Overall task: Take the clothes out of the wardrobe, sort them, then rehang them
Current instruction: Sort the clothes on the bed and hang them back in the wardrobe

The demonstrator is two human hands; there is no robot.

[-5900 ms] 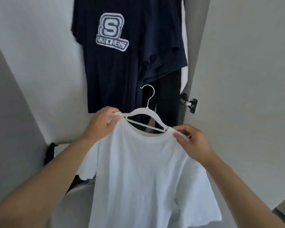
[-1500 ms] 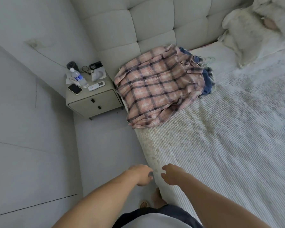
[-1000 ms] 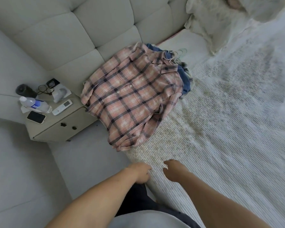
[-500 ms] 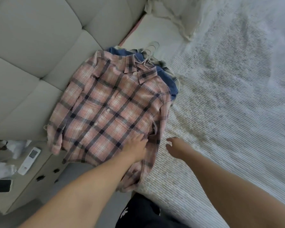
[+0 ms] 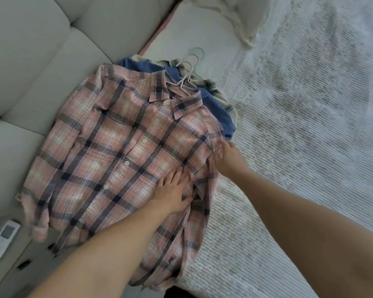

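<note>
Pink plaid shirt lies buttoned and face up at the near edge of the bed, on top of a pile; its hem hangs over the side. Under it shows a blue garment, and beyond that a pale checked one with white hangers poking out by the collars. The left hand rests flat on the shirt's lower front, fingers straight and slightly spread. The right hand is at the shirt's right side seam; its fingers seem to curl onto the cloth edge, though the blur makes a grip hard to confirm. A remote lies on the nightstand, lower left.
</note>
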